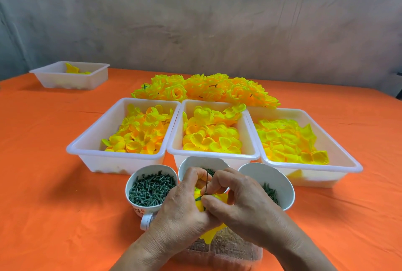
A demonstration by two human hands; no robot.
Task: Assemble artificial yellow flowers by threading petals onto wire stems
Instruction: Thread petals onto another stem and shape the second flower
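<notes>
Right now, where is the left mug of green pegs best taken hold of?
Likely by its handle, from the near side: the loop juts toward the person, just beside the left hand, and the mug stands upright and full.

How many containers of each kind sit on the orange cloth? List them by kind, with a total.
White plastic trays: 4
White cups: 3
Clear plastic box: 1
Total: 8
</notes>
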